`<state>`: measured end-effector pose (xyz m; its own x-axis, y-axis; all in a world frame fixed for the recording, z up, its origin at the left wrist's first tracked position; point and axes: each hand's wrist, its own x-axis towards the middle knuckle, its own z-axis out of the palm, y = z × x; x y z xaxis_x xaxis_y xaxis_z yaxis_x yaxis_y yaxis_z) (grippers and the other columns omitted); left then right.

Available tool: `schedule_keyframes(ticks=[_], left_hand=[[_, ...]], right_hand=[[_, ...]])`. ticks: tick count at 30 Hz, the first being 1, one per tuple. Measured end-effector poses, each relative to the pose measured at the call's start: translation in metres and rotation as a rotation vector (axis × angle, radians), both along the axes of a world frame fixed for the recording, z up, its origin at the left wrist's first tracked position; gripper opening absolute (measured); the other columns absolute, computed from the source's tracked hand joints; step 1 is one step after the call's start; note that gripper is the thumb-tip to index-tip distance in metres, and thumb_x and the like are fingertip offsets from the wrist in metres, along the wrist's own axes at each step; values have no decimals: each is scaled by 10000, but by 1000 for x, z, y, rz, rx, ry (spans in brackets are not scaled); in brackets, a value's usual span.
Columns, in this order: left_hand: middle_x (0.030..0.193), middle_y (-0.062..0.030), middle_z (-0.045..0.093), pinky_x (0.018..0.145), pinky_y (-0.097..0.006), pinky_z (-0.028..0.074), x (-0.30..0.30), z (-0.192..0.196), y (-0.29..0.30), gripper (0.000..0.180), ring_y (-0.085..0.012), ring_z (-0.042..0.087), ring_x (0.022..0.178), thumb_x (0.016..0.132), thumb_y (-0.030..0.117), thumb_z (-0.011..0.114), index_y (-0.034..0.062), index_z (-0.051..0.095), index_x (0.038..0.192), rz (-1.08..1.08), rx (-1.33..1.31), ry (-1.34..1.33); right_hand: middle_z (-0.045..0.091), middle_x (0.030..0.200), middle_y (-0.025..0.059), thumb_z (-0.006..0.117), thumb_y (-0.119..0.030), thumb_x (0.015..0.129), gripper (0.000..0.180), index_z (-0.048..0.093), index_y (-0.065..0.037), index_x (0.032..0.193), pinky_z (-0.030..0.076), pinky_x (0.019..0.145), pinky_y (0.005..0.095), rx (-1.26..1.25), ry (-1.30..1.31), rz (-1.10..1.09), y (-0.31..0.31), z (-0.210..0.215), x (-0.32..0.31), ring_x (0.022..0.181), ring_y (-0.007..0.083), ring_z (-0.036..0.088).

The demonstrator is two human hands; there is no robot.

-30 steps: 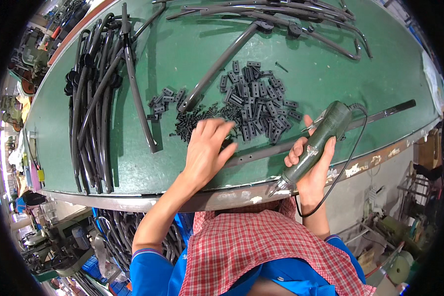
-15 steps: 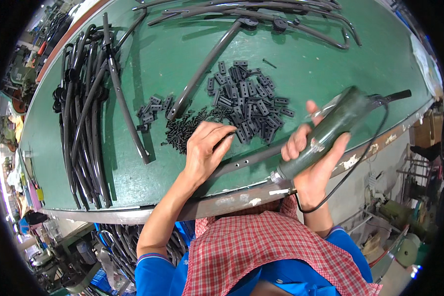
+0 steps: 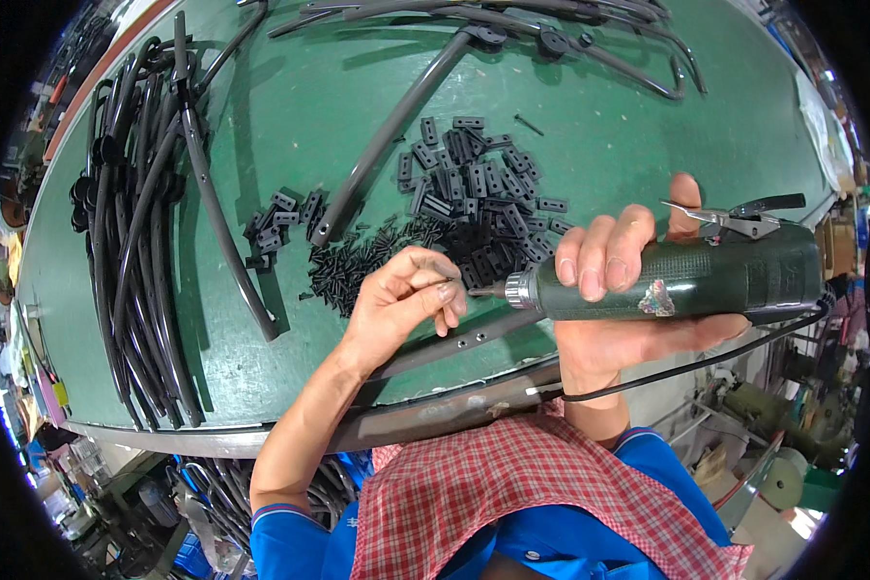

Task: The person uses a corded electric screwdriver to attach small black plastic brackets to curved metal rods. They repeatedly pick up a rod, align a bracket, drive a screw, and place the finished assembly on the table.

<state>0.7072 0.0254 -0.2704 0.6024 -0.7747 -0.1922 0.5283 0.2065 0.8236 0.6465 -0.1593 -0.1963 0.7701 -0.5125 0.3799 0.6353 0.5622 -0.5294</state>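
Observation:
My right hand (image 3: 614, 280) grips a dark green electric screwdriver (image 3: 725, 275), its fingers over the top and the thumb beneath. The tool lies nearly level, its bit (image 3: 490, 289) pointing left at my left hand (image 3: 406, 304). Thumb and fingers of that hand are pinched right at the bit's tip; what they hold is too small to make out. Just behind it lies a heap of small black screws (image 3: 343, 271). Under both hands a dark metal tube (image 3: 498, 327) with two holes rests along the table's near edge.
Black slotted blocks (image 3: 493, 179) are heaped beyond the screws, with a smaller group (image 3: 285, 217) to the left. Bent black tubes (image 3: 145, 242) are stacked at the left, and more tubes (image 3: 406, 12) lie along the back of the green table (image 3: 261, 116). A black cord (image 3: 686, 372) hangs from the tool.
The screwdriver has swung from a slant to nearly level, its bit now at my left fingertips. My left hand stays pinched, turned slightly toward the tool.

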Motion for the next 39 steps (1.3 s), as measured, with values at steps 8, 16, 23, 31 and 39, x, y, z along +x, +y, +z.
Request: schedule_keyframes(ticks=[8,16,23,31,39], left_hand=[[874,-163,680,559,-304,552,1,8,0,211,-211,663,718,888,79,629,-50,654,1053,-19,82,130],[781,-121,649,527,-261,503,5,13,1,257,-152,616,647,887,97,622,-33,638,1108,-190,15,227],[894,-32,613,692,-244,448,-8,3,-2,208,-97,545,739,840,47,647,67,689,1042,361,508,-754],[1163,-95,557,909,-428,432,-8,-5,-22,396,-316,498,1107,715,5,634,92,624,1102,131,777,-1592],[1015,-90,595,827,-398,440,-5,-3,-18,303,-298,536,997,733,86,714,56,619,1020,213,764,-1541]], right_hand=[[475,714,44,558,-736,775,917,398,-68,1382,398,577,339,7,-19,16,0,-3,4,598,182,486],[434,691,25,388,-800,810,902,434,-93,1368,385,581,329,265,7,65,-11,-11,2,601,172,429],[437,680,-1,354,-736,877,764,527,-63,1195,368,563,288,528,320,-76,-27,-26,-25,594,126,394],[440,682,-10,365,-738,875,748,501,-74,1192,381,578,285,531,486,-12,-18,-34,-46,596,123,416],[453,685,-7,380,-720,883,702,507,-87,1160,393,588,297,574,443,40,-21,-38,-53,609,128,443]])
